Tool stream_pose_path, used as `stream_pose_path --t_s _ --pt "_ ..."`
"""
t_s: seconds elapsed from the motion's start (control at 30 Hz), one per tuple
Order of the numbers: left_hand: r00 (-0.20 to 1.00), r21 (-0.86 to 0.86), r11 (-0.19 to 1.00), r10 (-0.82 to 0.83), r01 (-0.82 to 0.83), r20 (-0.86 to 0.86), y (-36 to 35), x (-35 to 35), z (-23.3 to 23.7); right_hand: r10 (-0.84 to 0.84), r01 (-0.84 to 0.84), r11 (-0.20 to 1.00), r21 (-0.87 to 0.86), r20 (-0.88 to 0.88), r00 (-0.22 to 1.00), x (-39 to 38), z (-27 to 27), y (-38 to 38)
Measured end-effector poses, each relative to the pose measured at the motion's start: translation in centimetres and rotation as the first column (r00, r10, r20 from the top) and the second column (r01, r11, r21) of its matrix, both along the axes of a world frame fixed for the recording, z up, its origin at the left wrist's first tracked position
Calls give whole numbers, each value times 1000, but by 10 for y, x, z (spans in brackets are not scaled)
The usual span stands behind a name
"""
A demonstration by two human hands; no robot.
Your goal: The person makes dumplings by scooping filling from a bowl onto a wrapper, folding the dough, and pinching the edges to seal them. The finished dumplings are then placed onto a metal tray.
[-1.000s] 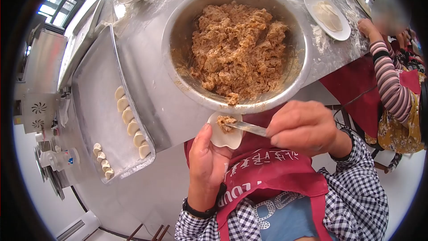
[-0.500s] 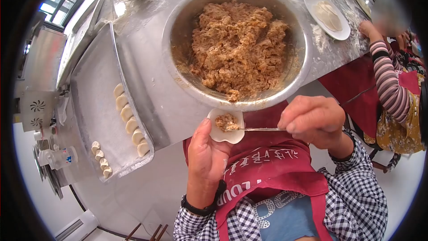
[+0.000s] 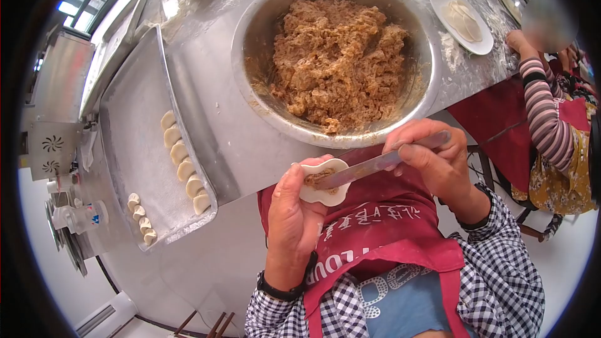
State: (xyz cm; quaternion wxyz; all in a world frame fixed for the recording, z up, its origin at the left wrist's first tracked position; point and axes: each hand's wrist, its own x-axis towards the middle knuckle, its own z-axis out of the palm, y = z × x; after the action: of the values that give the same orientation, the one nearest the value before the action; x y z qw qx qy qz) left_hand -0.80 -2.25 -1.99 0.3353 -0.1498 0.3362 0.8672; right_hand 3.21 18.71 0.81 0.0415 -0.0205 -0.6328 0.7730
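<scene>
"Head view, looking down: where is the dough wrapper (image 3: 330, 199), and what are the hands doing?"

"It is cupped in the left hand (image 3: 293, 218), off the table (image 3: 250, 156), just in front of the near edge and close to the bowl. The thumb lies at its rim. The right hand (image 3: 438, 166) grips a flat metal blade (image 3: 369, 168), its tip on brown filling (image 3: 315, 179) in the wrapper."

"How is that done well?"

"I'd judge a low, nearly flat blade works best, pressing lightly so the filling packs into the middle. Smears on the rim are best avoided, and a steep tip could poke through thin dough. The palm should form a shallow hollow without squeezing."

"Which containers are around?"

"A wide metal bowl (image 3: 256, 56) at the table's near edge holds a rough heap of brown mixture (image 3: 341, 56). To its left, a metal tray (image 3: 134, 119) carries half-moon dumplings (image 3: 185, 169) in a row along its right edge, towards the near right corner. Smaller pleated pieces (image 3: 144, 223) line up by its near left corner. Right of the bowl, a white oval plate (image 3: 440, 3) holds overlapping pale rounds (image 3: 464, 23), near a co-worker's hand (image 3: 518, 42)."
</scene>
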Motion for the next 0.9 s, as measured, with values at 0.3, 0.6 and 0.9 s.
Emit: stream_pose_path --t_s 0.3,0.6,0.9 --pt "997 16 998 60 -61 51 1 -1 3 -27 28 996 -81 14 1000 -2 -6 2" --pt "994 2 996 90 -90 66 -1 -3 -8 62 -75 995 -60 -192 979 -4 -4 13" --pt "996 -53 998 43 -39 83 0 -2 -5 111 -105 993 47 -162 980 -8 -4 3"
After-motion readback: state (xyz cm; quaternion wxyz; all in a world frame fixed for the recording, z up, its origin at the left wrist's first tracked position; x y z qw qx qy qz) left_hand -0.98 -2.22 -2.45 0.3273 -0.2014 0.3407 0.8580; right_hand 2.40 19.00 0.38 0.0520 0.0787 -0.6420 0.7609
